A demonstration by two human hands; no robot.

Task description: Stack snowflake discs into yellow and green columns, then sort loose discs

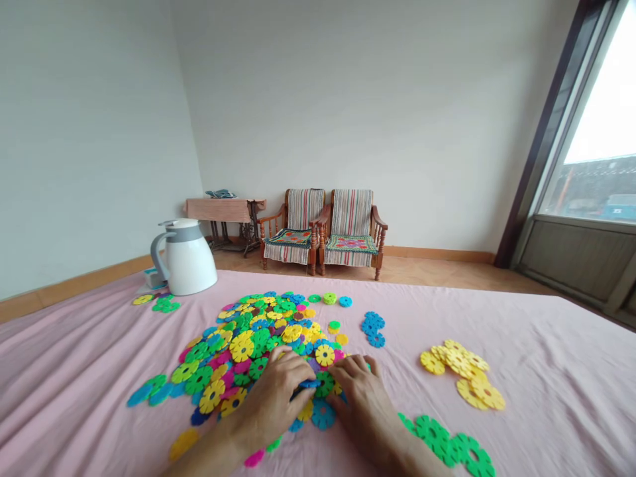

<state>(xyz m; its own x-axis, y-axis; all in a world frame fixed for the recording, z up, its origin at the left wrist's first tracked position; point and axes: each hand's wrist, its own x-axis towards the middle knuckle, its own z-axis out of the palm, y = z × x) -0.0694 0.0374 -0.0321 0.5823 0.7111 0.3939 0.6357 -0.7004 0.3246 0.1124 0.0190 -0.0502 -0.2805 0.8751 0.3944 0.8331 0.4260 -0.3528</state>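
Observation:
A heap of notched, flower-shaped plastic discs in several colours lies in front of me. My left hand is at the near right side of the heap, thumb and fingers closed around a dark blue disc. Beside it, my right hand rests palm down on the heap's right edge. Its fingers are apart and touch the discs there; what lies under them is partly hidden. Between the hands are a green disc and a larger blue disc.
Yellow discs, green discs and blue discs lie in separate groups to the right on the pink cloth. A white jug stands at the back left. Two wooden armchairs and a cloth-covered table are beyond.

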